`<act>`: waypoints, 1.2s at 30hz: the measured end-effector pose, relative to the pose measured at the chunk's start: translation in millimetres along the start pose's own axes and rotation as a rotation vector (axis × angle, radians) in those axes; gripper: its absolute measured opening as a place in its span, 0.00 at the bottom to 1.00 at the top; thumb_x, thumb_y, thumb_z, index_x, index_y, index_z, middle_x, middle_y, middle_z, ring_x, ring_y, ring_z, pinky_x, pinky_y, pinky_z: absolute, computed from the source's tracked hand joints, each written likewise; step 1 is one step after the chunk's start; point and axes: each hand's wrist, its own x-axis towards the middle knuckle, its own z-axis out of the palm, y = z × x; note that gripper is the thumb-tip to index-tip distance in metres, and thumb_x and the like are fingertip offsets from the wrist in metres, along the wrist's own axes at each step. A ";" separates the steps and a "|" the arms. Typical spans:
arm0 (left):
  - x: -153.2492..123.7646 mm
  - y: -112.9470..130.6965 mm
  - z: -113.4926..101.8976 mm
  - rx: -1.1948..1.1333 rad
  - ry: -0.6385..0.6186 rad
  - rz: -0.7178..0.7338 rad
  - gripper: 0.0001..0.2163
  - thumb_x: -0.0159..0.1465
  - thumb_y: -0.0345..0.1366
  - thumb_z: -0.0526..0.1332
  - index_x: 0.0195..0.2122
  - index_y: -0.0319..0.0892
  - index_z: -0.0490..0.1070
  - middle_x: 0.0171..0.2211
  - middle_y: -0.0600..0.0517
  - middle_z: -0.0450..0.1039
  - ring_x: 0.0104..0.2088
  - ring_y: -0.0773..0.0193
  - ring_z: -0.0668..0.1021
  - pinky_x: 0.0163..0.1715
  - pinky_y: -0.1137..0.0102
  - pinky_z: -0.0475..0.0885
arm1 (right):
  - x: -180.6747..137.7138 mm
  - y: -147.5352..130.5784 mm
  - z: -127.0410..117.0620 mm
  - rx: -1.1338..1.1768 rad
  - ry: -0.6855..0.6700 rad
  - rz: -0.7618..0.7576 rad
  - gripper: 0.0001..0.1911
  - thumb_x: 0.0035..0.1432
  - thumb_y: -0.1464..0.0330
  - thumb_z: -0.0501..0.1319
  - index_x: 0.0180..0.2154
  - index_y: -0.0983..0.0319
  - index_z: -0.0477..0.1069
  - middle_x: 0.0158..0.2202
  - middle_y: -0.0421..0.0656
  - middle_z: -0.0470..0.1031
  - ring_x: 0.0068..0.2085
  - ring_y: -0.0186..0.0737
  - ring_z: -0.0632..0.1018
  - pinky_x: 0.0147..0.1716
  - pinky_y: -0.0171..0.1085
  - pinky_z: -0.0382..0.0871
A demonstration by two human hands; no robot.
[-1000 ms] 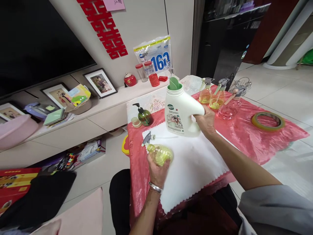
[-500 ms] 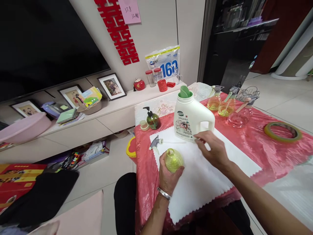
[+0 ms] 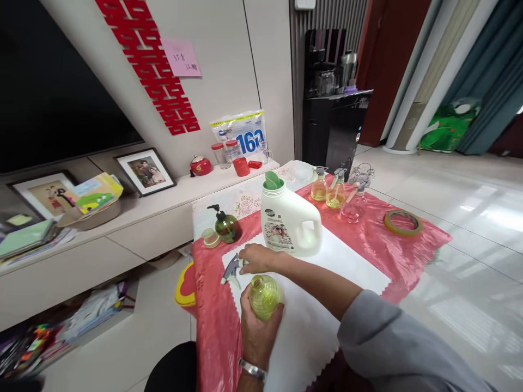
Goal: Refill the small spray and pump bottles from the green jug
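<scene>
One white cloth (image 3: 302, 337) lies over a red cover (image 3: 214, 326) beside a long cabinet (image 3: 151, 223). Above the cloth's left part, the left hand (image 3: 257, 332) wraps an uncapped yellow bottle (image 3: 265, 296). The right arm crosses beyond it, right hand (image 3: 257, 258) at the spray head (image 3: 231, 268); whether its fingers pinch, I cannot tell. A white jug (image 3: 292, 220) stands just behind. Rightward, the cover runs past a tape roll (image 3: 402, 232) to its edge above tiled floor (image 3: 469, 283).

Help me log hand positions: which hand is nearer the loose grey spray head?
Right. The right hand is at the spray head; the left hand, below it in view, holds the yellow bottle.
</scene>
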 end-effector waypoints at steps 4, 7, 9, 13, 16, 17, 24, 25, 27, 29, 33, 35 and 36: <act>1.0 -2.6 -0.6 0.036 0.012 -0.003 0.36 0.49 0.47 0.72 0.56 0.40 0.64 0.50 0.39 0.76 0.50 0.44 0.80 0.47 0.53 0.77 | 9.1 -6.5 5.4 0.002 -0.029 0.059 0.20 0.66 0.58 0.60 0.53 0.65 0.69 0.51 0.48 0.71 0.49 0.41 0.75 0.49 0.46 0.74; 0.9 -3.7 0.8 0.046 0.021 0.008 0.36 0.49 0.47 0.71 0.57 0.40 0.64 0.50 0.40 0.76 0.48 0.45 0.80 0.46 0.53 0.78 | 8.1 -7.5 7.2 0.023 -0.011 0.079 0.20 0.66 0.59 0.60 0.53 0.65 0.69 0.51 0.48 0.71 0.49 0.41 0.75 0.48 0.45 0.74; 0.6 -3.8 2.2 0.044 0.034 0.014 0.35 0.50 0.49 0.70 0.57 0.41 0.64 0.50 0.40 0.76 0.48 0.45 0.80 0.46 0.53 0.78 | 4.6 -8.1 5.3 0.040 0.013 0.082 0.20 0.66 0.59 0.60 0.53 0.65 0.69 0.51 0.48 0.71 0.48 0.40 0.75 0.48 0.45 0.74; 0.7 -3.8 4.6 0.048 0.055 0.023 0.36 0.49 0.51 0.69 0.56 0.41 0.63 0.51 0.39 0.75 0.50 0.43 0.79 0.49 0.49 0.76 | -10.3 -14.3 -11.4 0.085 0.129 0.087 0.18 0.66 0.58 0.61 0.49 0.66 0.70 0.48 0.46 0.72 0.47 0.39 0.75 0.47 0.44 0.74; 2.1 -3.9 5.5 0.045 0.030 0.037 0.36 0.49 0.50 0.70 0.56 0.40 0.62 0.53 0.37 0.74 0.51 0.42 0.78 0.51 0.48 0.75 | -29.5 -24.1 -35.3 0.145 0.301 0.089 0.18 0.64 0.58 0.62 0.46 0.66 0.71 0.45 0.45 0.72 0.43 0.37 0.75 0.45 0.42 0.73; 2.5 -3.8 5.9 0.037 0.027 0.046 0.36 0.50 0.50 0.70 0.56 0.41 0.62 0.54 0.37 0.73 0.52 0.42 0.78 0.51 0.48 0.75 | -37.5 -27.7 -44.3 0.176 0.365 0.087 0.18 0.63 0.58 0.62 0.45 0.66 0.71 0.43 0.45 0.73 0.41 0.36 0.74 0.43 0.41 0.72; -2.1 -0.4 8.8 -0.001 -0.009 0.068 0.35 0.50 0.45 0.70 0.58 0.42 0.62 0.55 0.40 0.72 0.54 0.45 0.77 0.52 0.51 0.75 | -108.3 -38.8 -96.4 0.495 0.757 0.040 0.17 0.59 0.59 0.62 0.43 0.65 0.71 0.27 0.38 0.67 0.28 0.31 0.67 0.30 0.33 0.60; -2.8 -0.4 9.4 -0.014 -0.011 0.074 0.36 0.50 0.45 0.71 0.58 0.42 0.61 0.55 0.40 0.72 0.54 0.45 0.77 0.52 0.51 0.75 | -117.4 -37.5 -100.9 0.552 0.789 0.027 0.18 0.59 0.57 0.61 0.44 0.65 0.70 0.25 0.36 0.65 0.27 0.30 0.66 0.28 0.33 0.59; -3.2 -0.9 10.5 -0.042 -0.003 0.107 0.37 0.50 0.48 0.71 0.58 0.41 0.61 0.54 0.40 0.73 0.53 0.45 0.77 0.52 0.51 0.74 | -132.1 -34.5 -106.7 0.655 0.831 -0.019 0.18 0.60 0.58 0.58 0.46 0.64 0.70 0.28 0.37 0.67 0.28 0.31 0.68 0.29 0.34 0.62; -2.6 -1.7 11.4 -0.051 0.001 0.141 0.37 0.50 0.51 0.70 0.57 0.40 0.61 0.53 0.39 0.73 0.53 0.45 0.77 0.53 0.50 0.74 | -142.3 -33.6 -108.2 0.879 0.896 -0.107 0.16 0.60 0.61 0.61 0.46 0.63 0.71 0.31 0.39 0.70 0.28 0.31 0.70 0.29 0.34 0.65; -2.0 -2.0 11.9 -0.054 -0.003 0.168 0.39 0.50 0.56 0.69 0.57 0.41 0.61 0.53 0.39 0.72 0.53 0.45 0.77 0.52 0.52 0.74 | -153.0 -40.7 -103.2 1.176 0.977 -0.181 0.11 0.56 0.65 0.65 0.41 0.61 0.73 0.39 0.42 0.74 0.29 0.29 0.72 0.29 0.34 0.69; -2.1 -1.5 11.5 -0.067 -0.011 0.174 0.39 0.50 0.58 0.69 0.58 0.41 0.60 0.54 0.39 0.72 0.54 0.45 0.77 0.53 0.52 0.74 | -154.6 -45.8 -100.6 1.202 1.027 -0.174 0.08 0.57 0.64 0.66 0.36 0.61 0.72 0.43 0.42 0.74 0.31 0.30 0.72 0.30 0.34 0.71; -2.2 -1.2 11.3 -0.074 -0.016 0.176 0.40 0.51 0.58 0.69 0.58 0.41 0.60 0.54 0.39 0.72 0.54 0.46 0.77 0.53 0.53 0.74 | -154.6 -48.0 -99.7 1.202 1.041 -0.169 0.08 0.57 0.63 0.66 0.35 0.60 0.72 0.44 0.42 0.74 0.32 0.30 0.72 0.32 0.35 0.72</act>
